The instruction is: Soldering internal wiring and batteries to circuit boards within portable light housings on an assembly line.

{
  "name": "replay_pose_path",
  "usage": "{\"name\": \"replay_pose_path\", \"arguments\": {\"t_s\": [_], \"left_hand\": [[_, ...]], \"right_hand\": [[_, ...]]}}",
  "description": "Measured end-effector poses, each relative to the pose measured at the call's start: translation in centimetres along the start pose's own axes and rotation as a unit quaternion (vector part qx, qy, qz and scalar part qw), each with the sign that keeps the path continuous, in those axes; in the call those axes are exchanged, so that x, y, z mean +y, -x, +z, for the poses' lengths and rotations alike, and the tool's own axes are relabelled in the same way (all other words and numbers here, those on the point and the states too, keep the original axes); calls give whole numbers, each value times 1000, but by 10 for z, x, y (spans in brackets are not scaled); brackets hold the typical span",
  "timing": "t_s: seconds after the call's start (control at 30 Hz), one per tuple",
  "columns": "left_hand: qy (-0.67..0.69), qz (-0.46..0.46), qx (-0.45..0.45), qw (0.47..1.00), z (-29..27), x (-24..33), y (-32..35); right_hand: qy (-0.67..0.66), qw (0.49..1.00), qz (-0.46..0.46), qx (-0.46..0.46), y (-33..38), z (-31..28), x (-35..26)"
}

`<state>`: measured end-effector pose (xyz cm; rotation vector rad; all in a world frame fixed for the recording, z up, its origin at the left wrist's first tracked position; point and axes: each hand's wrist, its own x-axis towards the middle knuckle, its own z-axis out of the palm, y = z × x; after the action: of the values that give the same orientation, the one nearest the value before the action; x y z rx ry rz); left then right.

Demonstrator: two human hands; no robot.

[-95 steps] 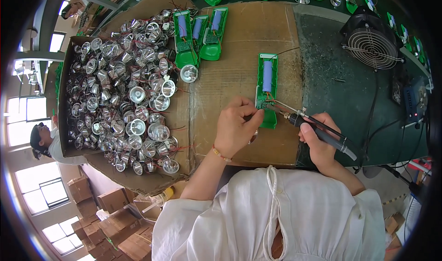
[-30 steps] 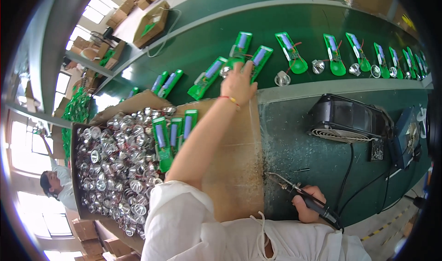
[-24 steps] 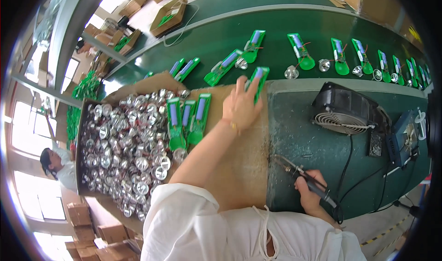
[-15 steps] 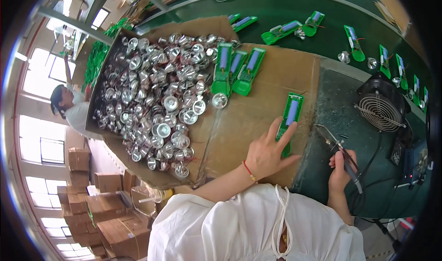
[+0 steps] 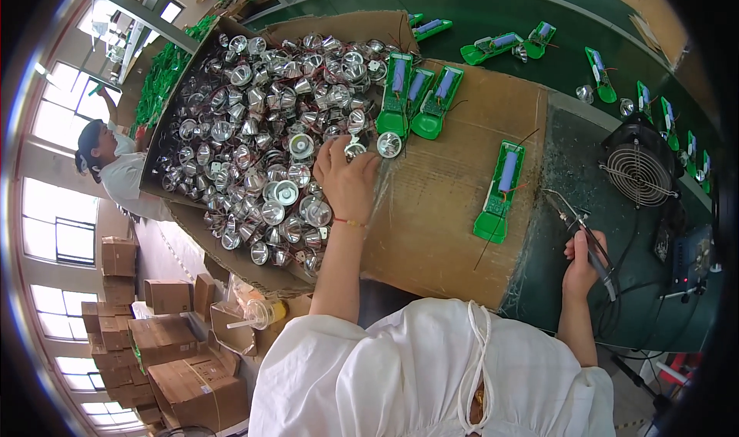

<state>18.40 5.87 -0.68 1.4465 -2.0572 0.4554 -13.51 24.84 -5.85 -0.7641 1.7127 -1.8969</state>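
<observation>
Left grip pinching shiny silver reflector cup; right grip clenched round soldering iron.

Our left hand covers whatever its fingertips meet among the shiny silver metal reflector cups. At three o'clock, the black soldering iron vanishes into our right hand; its cord blurs beyond.

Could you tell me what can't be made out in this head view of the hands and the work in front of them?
- Left hand: its fingertips are buried among the silver reflector cups; whether they grip one is unclear.
- Soldering iron: its lower handle is hidden by the right hand.
- Green circuit tray: its wiring is too small to read.
- Far green trays: bent at the fisheye rim.
</observation>
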Motion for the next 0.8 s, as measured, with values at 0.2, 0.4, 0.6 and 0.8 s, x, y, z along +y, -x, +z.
{"name": "replay_pose_path", "arguments": {"t_s": [0.2,0.4,0.6,0.8], "left_hand": [[428,-189,-158,870,-2,26,18],[527,-261,-362,724,-30,89,34],[478,-91,-288,825,-12,114,40],[451,-86,-304,835,-8,124,35]], "right_hand": [[-18,1000,0,21,3,-9,2],[2,999,-8,-37,22,4,-34],[119,976,-72,-170,43,15,-39],[89,985,-59,-138,44,17,-33]]}}
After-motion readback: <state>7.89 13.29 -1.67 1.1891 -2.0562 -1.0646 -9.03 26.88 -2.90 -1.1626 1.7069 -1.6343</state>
